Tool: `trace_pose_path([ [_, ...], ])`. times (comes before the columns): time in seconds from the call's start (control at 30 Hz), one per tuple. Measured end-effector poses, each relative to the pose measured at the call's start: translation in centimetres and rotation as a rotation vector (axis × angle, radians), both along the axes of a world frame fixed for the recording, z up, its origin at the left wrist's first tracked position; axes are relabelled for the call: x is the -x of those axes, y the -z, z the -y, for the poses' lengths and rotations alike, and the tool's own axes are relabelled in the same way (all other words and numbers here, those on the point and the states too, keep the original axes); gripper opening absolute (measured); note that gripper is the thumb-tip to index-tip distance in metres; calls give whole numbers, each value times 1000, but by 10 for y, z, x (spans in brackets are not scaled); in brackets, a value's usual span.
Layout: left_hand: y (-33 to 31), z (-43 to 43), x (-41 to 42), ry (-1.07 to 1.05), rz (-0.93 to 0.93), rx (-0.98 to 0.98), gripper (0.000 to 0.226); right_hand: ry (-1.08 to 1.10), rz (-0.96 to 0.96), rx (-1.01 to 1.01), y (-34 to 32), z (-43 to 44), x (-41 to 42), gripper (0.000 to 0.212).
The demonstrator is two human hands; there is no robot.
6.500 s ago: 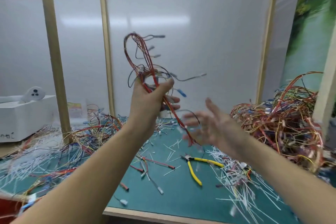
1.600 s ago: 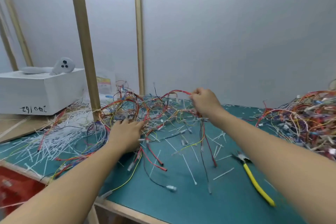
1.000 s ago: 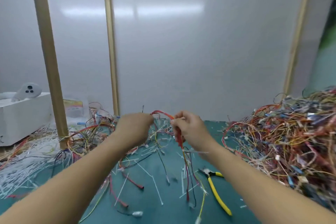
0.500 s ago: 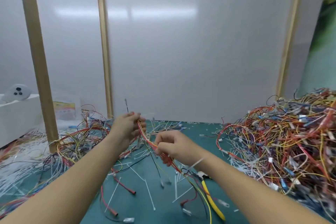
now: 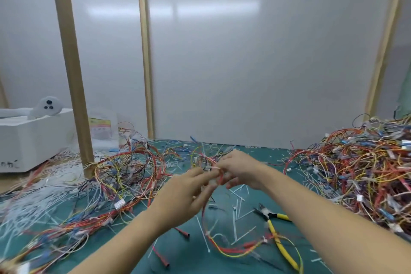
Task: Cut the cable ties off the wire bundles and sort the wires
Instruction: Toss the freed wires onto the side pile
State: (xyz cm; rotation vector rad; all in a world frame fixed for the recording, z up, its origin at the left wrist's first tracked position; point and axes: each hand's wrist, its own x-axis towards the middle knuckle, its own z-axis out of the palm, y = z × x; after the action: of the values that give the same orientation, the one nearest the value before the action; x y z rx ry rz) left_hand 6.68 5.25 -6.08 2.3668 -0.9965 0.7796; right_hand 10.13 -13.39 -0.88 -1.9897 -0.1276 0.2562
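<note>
In the head view, the left hand (image 5: pixel 184 196) and right hand (image 5: pixel 239 170) are meeting above the green counter (image 5: pixel 251 153), fingers closed around a small red and yellow wire bundle (image 5: pixel 216 181), probably so its tie can be found. The bundle's loose end is trailing down toward the person, below the fingers. The yellow-handled cutters (image 5: pixel 277 236) are lying unused, below and right of the fingers. The unsorted heap (image 5: pixel 364 176) is sitting right of them, the cut wires (image 5: pixel 126 169) left. Motion blur is hiding the exact grip and any tie.
</note>
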Motion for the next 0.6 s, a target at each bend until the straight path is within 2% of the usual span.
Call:
trace_pose_path([
  [0.07, 7, -10, 0, -30, -96, 302, 39, 48, -4, 57, -7, 7, -3, 20],
  [0.1, 9, -15, -3, -72, -105, 337, 39, 66, 6, 93, -11, 9, -4, 21],
  [0.17, 16, -22, -9, -128, -79, 164, 40, 87, 71, 202, -22, 12, -6, 18],
  [0.23, 24, -28, -15, -77, -114, 51, 44, 121, 206, 262, -41, 14, -10, 16],
  [0.3, 28, -37, -22, -54, -117, 46, 51, 175, 348, 176, -66, 15, -15, 18],
  [0.4, 32, -51, -31, -141, -46, -7, 56, 249, 504, -12, -97, 18, -19, 22],
  [0.47, 31, -58, -33, -187, -21, 16, 51, 195, 509, 52, -105, 19, -20, 20],
  [0.53, 25, -60, -33, -236, 1, 188, 44, 128, 490, 127, -108, 18, -18, 20],
  [0.6, 13, -56, -35, -320, 33, 515, 30, 114, 515, 125, -108, 16, -17, 21],
])
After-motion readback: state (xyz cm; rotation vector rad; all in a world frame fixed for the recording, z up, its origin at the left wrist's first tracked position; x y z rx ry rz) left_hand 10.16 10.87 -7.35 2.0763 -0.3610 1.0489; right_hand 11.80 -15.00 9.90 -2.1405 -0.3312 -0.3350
